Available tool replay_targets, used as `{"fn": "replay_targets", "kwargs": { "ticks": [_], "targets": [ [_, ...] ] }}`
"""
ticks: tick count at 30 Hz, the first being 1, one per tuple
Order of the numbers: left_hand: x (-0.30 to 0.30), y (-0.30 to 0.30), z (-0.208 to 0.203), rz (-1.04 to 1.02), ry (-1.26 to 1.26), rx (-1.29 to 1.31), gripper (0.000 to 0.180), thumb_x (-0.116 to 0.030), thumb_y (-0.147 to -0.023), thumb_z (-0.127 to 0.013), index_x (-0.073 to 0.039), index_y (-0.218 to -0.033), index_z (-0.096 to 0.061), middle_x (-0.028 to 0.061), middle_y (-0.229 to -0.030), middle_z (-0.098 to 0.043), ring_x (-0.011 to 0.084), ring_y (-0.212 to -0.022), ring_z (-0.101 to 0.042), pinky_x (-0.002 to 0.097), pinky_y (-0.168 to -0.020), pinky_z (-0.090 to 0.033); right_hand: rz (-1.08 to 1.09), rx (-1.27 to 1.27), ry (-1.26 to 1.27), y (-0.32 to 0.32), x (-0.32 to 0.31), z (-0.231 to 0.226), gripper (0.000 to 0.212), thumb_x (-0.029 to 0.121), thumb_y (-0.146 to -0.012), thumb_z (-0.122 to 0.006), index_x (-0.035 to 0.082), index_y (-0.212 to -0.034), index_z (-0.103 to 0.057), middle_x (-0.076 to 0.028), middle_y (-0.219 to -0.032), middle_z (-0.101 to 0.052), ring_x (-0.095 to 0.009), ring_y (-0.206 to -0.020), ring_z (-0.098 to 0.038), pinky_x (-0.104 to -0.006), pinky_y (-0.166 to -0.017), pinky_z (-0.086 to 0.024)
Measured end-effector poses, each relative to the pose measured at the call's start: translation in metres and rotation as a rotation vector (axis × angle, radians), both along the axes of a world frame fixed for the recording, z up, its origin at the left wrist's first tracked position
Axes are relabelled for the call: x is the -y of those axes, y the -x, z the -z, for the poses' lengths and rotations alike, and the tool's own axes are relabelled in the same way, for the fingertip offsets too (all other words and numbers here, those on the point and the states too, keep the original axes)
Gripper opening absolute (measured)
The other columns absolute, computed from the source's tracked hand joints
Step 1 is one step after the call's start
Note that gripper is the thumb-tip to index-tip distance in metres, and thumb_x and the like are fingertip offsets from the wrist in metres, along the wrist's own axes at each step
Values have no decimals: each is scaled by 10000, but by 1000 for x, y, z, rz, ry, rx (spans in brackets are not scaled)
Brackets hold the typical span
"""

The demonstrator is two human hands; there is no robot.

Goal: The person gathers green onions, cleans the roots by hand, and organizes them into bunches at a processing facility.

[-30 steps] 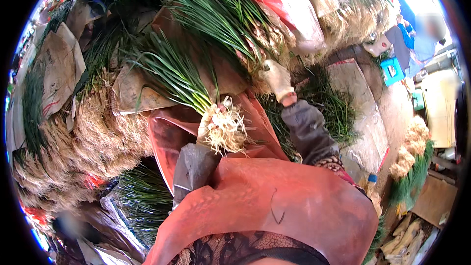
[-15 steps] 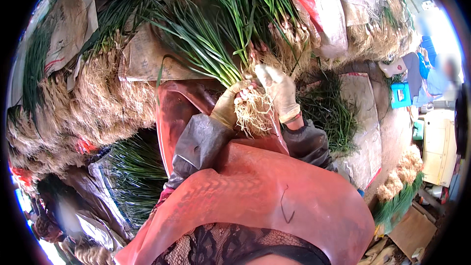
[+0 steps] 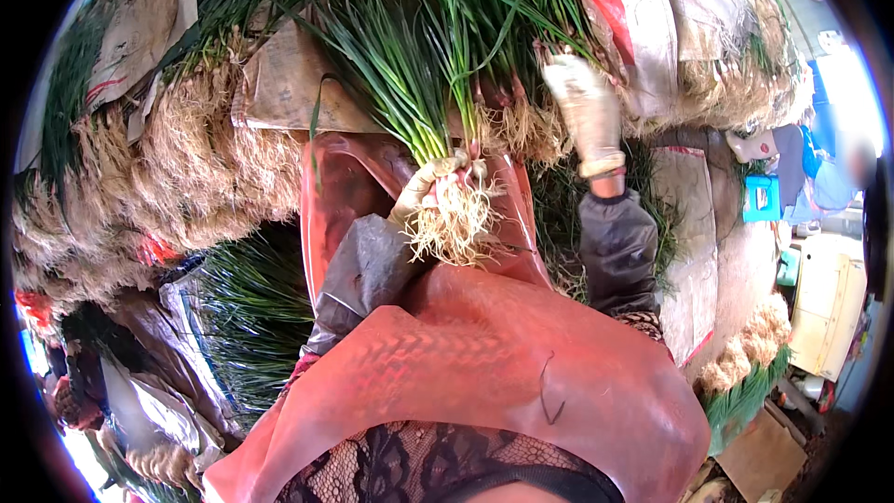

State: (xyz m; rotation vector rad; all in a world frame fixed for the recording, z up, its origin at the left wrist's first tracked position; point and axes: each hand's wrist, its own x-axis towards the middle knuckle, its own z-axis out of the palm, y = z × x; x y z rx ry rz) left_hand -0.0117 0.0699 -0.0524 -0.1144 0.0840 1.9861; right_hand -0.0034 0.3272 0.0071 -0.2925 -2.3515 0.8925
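My left hand [image 3: 421, 190], in a pale glove, is closed around a bunch of green onions [image 3: 426, 135] just above their bulbs. The pale roots hang below the fist over my lap, and the long green leaves point away from me. Up to the right, my gloved right hand [image 3: 587, 112] is stretched over the loose green onions [image 3: 517, 112] on the pile. Motion smears its fingers, so I cannot see whether they grip a stalk. Both forearms wear dark sleeves.
A reddish apron [image 3: 521, 335] covers my lap. Rooty bundles of green onions [image 3: 186, 186] are stacked at left, with sacking [image 3: 289, 84] between them. Cut leaves [image 3: 559, 224] lie right of my knees. Farther right are a blue plastic stool [image 3: 762, 197] and more bundles [image 3: 745, 354].
My right hand has left the bunch and moved up and right to the pile. The left hand keeps its hold, slightly lower and to the left.
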Motion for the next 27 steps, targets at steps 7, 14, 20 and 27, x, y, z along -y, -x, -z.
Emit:
{"fn": "replay_targets", "kwargs": {
  "ticks": [7,14,20,27],
  "targets": [
    [36,-6,20,-36,100,19,257,-162,-892,-566,-13,-1100,-585,157,-924,-670,262,-793,-666,383,-718,-576,-865,52,-435,-1,81,49,267,192,-902,-605,48,-1124,-639,-109,-1020,-654,-247,-913,-628,-323,-825,-496],
    [26,-11,-3,-93,46,-12,346,-192,-900,-562,8,-1181,-538,171,-1130,-619,292,-1001,-633,418,-790,-569,-22,477,-19,23,90,36,497,471,-928,-505,29,-1121,-626,-189,-1003,-665,-319,-916,-644,-410,-811,-500],
    [40,-12,-26,-233,64,-36,289,-203,-880,-594,-7,-1092,-596,87,-854,-667,286,-842,-634,442,-811,-535,-338,511,657,92,28,47,316,268,-899,-587,7,-1065,-652,-118,-848,-681,-190,-752,-638,-312,-670,-512],
    [24,-19,-11,-411,199,-34,219,-257,-911,-587,-39,-928,-604,100,-845,-630,259,-866,-623,420,-769,-550,-640,288,1557,41,-12,-35,318,209,-912,-583,-63,-1077,-605,-74,-822,-649,-116,-714,-595,-257,-673,-499]
  ]
}}
